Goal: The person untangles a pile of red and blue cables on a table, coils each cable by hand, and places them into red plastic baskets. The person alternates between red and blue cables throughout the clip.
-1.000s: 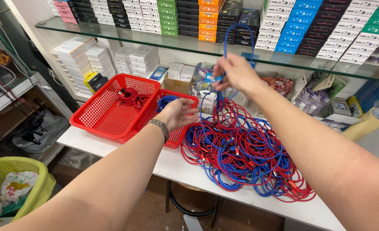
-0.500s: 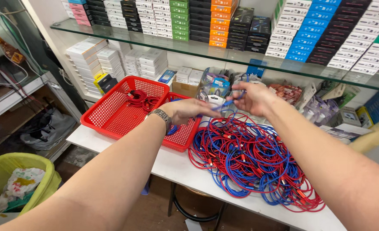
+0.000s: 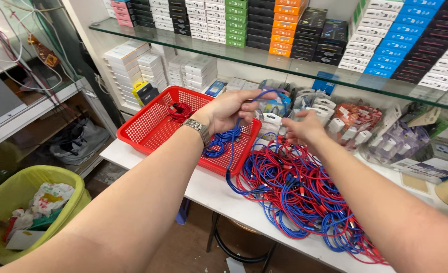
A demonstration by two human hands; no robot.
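Left hand gripped blue cable over red basket; right hand loosely open, empty, above tangled cable pile.

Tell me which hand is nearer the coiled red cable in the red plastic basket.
Left. The left hand hovers just right of the coiled red cable; the right hand is farther right, beyond the red plastic basket.

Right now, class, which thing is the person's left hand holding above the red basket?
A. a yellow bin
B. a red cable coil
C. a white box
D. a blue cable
D: the left hand grips a blue cable that trails down over the red basket to the tangled pile of red and blue cables; the red cable coil lies untouched in the basket.
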